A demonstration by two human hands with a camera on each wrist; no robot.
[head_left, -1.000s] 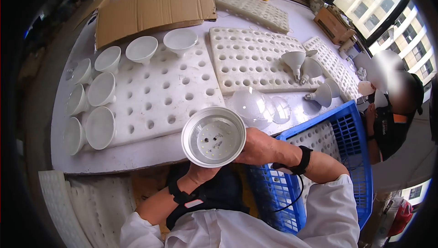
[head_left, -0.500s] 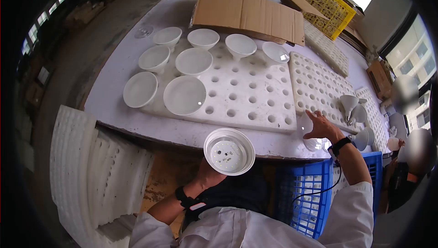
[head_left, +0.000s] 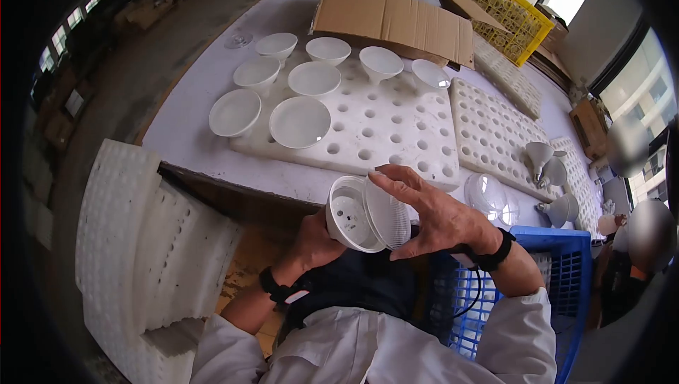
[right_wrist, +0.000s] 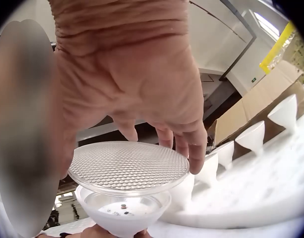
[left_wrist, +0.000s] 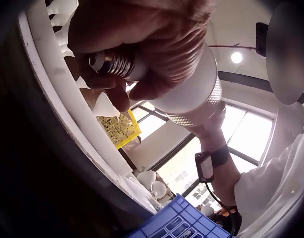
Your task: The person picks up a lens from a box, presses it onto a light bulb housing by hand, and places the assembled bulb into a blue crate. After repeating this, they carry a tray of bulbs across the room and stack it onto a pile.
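A white cup-shaped lamp housing [head_left: 342,227] is gripped by my left hand [head_left: 311,241] around its narrow end. Inside it sits a round board with small dark parts. In the left wrist view, its metal screw base [left_wrist: 117,64] sticks out between the fingers. My right hand [head_left: 449,220] holds a clear, round textured lens cover [head_left: 389,211] by its edge, thumb on one side and fingers on the other. In the right wrist view, the cover [right_wrist: 129,166] hovers tilted over the mouth of the housing [right_wrist: 124,222].
White lamp housings [head_left: 300,122] stand in a holed foam board [head_left: 385,140] on the table. More clear covers [head_left: 488,196] lie at the near edge, with loose lamps [head_left: 559,208] beyond. A blue crate [head_left: 576,292] is at right; an opened carton [head_left: 392,16] is behind.
My right hand left the housing, reached right to the clear covers, and came back with one to the housing's mouth. The left hand kept hold of the housing throughout.
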